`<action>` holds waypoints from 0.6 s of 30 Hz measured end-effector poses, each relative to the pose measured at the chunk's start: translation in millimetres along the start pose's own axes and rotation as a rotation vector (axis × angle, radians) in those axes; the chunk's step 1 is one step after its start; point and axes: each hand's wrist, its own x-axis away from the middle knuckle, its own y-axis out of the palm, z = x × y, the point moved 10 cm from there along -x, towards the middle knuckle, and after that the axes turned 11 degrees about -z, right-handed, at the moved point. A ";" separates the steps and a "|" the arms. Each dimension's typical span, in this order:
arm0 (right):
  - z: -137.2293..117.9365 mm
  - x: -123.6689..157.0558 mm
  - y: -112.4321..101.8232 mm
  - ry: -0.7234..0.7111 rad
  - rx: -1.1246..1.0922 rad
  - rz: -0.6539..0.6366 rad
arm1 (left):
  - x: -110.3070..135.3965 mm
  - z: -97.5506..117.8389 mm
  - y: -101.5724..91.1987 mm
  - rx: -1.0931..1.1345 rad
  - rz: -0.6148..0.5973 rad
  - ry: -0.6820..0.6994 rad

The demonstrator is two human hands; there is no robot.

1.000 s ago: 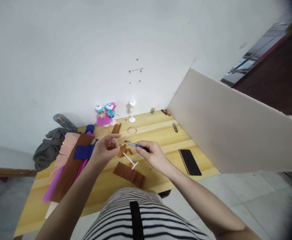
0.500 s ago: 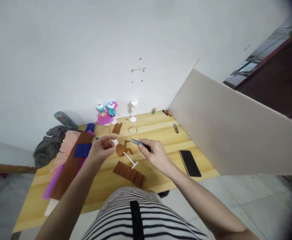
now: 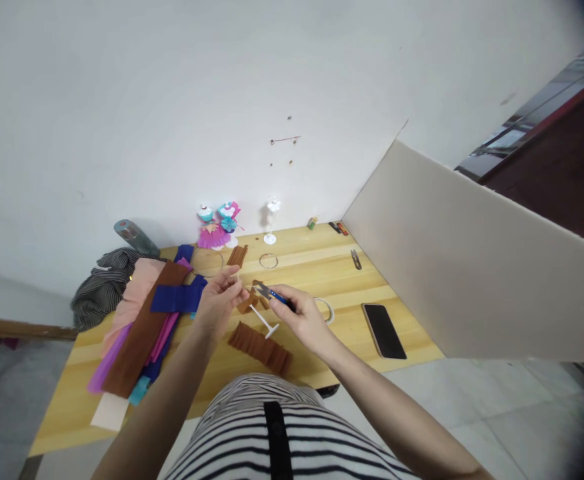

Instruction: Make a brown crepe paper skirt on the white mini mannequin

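Hands apart — right hand (image 3: 302, 317) wrapped round blue-handled snips (image 3: 278, 297), left hand (image 3: 219, 298) pinching a thin pale strip (image 3: 239, 275) over the toppled white doll stand (image 3: 261, 319). Blades (image 3: 263, 289) sit near the left fingertips (image 3: 245, 294) — one sloppy squeeze could nick skin.

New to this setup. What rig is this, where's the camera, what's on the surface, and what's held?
No machine here: these are a person's two bare hands. All the pictures come from one head-worn camera looking forward and down, so you see roughly the wearer's view.

The right hand holds blue-handled snips. The left hand seems to pinch a thin pale strip, too small to identify.

On the wooden table, a white stand lies tipped over near a pleated brown strip. Colored material is piled at left, a smartphone lies at right, and a small white dress form stands near the wall.
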 end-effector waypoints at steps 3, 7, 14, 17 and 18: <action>14.9 0.2 -1.6 0.033 -0.245 0.042 | 1.1 -3.7 -0.4 -0.073 0.010 0.002; 25.2 -1.1 -1.1 0.056 -0.397 0.075 | 0.9 -8.0 -1.1 -0.172 0.003 0.022; 36.0 -9.4 -10.8 0.085 -0.413 0.168 | 0.0 -4.1 10.5 -0.338 -0.097 0.075; 43.2 -11.8 -13.5 0.135 -0.446 0.171 | 1.7 0.6 17.2 -0.379 -0.130 0.111; 44.1 -12.1 -14.8 0.142 -0.443 0.175 | 2.3 1.9 18.9 -0.388 -0.141 0.121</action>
